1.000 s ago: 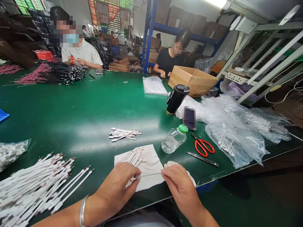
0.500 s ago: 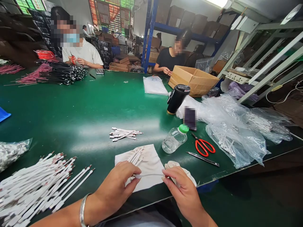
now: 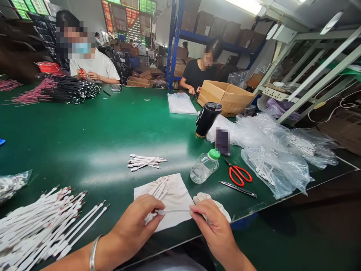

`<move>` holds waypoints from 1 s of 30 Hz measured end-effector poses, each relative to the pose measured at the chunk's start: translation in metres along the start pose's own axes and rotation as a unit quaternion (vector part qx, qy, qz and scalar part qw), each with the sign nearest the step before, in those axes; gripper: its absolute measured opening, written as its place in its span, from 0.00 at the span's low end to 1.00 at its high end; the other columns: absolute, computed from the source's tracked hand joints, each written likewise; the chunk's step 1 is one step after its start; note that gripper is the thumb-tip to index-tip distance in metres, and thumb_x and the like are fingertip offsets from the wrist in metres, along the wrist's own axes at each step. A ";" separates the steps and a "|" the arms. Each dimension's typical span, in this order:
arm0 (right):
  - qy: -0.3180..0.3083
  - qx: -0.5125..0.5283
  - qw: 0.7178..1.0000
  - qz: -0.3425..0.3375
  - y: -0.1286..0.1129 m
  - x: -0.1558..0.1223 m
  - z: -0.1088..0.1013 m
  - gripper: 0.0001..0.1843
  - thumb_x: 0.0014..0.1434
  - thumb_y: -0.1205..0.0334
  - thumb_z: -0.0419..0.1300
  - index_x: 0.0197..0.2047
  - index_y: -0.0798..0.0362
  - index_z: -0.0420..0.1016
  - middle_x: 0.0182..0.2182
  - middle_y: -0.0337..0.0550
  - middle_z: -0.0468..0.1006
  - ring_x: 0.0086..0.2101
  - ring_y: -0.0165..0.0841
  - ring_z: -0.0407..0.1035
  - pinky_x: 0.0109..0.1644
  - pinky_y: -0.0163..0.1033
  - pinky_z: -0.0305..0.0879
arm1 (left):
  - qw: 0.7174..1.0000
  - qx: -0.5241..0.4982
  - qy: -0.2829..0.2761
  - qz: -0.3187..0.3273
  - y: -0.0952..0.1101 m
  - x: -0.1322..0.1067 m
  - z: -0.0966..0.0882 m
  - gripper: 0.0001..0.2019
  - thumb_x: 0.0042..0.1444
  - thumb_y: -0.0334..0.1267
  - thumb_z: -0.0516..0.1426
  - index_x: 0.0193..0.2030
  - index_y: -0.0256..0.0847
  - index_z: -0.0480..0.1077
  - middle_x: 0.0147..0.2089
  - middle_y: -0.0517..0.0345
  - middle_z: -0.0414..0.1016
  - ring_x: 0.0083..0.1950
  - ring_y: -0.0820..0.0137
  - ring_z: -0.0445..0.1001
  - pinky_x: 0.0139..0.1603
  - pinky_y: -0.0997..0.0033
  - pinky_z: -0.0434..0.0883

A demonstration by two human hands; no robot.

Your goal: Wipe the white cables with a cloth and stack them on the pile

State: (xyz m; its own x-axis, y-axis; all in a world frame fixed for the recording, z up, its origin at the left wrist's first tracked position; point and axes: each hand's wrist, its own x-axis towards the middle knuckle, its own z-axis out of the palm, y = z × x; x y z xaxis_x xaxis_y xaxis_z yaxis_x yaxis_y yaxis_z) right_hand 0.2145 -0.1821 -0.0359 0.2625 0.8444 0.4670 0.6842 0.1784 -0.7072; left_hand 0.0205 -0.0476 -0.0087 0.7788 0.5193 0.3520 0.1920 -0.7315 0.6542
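Between my two hands a short white cable (image 3: 177,210) is stretched nearly level above a white cloth (image 3: 180,190). My left hand (image 3: 141,218) pinches its left end, where a white connector shows at the fingertips. The right end is pinched by thumb and fingers of my right hand (image 3: 213,220). Several white cables (image 3: 159,190) lie on the cloth just behind my left hand. Farther back is a small bunch of similar cables (image 3: 146,162). A large heap of white cables with reddish tips (image 3: 42,226) spreads at the left. Behind my right hand lies a crumpled off-white cloth or glove (image 3: 222,210).
On the green table (image 3: 113,128) stand a green-capped bottle (image 3: 204,167) and a black tumbler (image 3: 208,119). Red-handled scissors (image 3: 239,175), a utility knife (image 3: 237,189) and plastic bags (image 3: 276,165) lie right. Two people sit across, near a cardboard box (image 3: 225,96) and black cables (image 3: 76,88).
The view has shifted slightly, so the table things appear a little farther left. Both hands keep their pinch on the cable, with hardly any movement.
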 end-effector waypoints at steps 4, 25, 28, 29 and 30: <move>-0.002 -0.004 1.000 -0.014 -0.003 0.001 -0.001 0.09 0.59 0.70 0.55 0.41 0.48 0.71 0.30 0.38 0.74 0.33 0.31 0.68 0.41 0.39 0.66 | 1.000 0.014 0.003 0.021 -0.003 0.000 0.001 0.04 0.55 0.32 0.54 0.38 0.42 0.67 0.32 0.61 0.73 0.33 0.74 0.72 0.35 0.76 0.71; 0.051 -0.071 0.988 -0.126 0.019 0.000 0.019 0.12 0.57 0.76 0.55 0.43 0.54 0.69 0.29 0.43 0.73 0.31 0.32 0.65 0.36 0.40 0.67 | 0.998 0.062 0.005 0.018 -0.020 0.008 0.006 0.03 0.55 0.36 0.56 0.37 0.46 0.68 0.33 0.64 0.75 0.33 0.75 0.74 0.35 0.83 0.71; 0.059 -0.072 0.986 -0.136 0.020 0.002 0.018 0.11 0.57 0.75 0.54 0.42 0.54 0.70 0.29 0.44 0.73 0.30 0.32 0.65 0.34 0.38 0.67 | 0.996 0.077 0.019 0.037 -0.026 0.007 0.008 0.04 0.55 0.36 0.56 0.38 0.46 0.68 0.34 0.63 0.75 0.34 0.74 0.74 0.36 0.82 0.72; 0.062 -0.072 0.986 -0.140 0.019 0.003 0.018 0.10 0.57 0.75 0.54 0.42 0.55 0.70 0.28 0.44 0.73 0.30 0.32 0.65 0.33 0.38 0.67 | 0.995 0.083 0.023 0.043 -0.028 0.006 0.008 0.05 0.55 0.37 0.56 0.39 0.46 0.68 0.35 0.63 0.76 0.35 0.74 0.75 0.37 0.82 0.72; 0.067 -0.074 0.985 -0.144 0.019 0.004 0.018 0.10 0.58 0.74 0.54 0.41 0.55 0.70 0.28 0.44 0.74 0.29 0.32 0.65 0.33 0.38 0.67 | 0.994 0.090 0.026 0.049 -0.030 0.005 0.009 0.05 0.55 0.36 0.56 0.40 0.46 0.68 0.35 0.62 0.76 0.36 0.74 0.75 0.38 0.81 0.72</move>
State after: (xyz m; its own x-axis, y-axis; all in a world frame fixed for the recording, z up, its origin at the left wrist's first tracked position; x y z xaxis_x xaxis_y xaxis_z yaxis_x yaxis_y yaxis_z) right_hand 0.2164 -0.1667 -0.0567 0.1242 0.6942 0.7090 0.8327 0.3156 -0.4549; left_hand 0.0240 -0.0265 -0.0326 0.7682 0.4599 0.4454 0.2239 -0.8447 0.4861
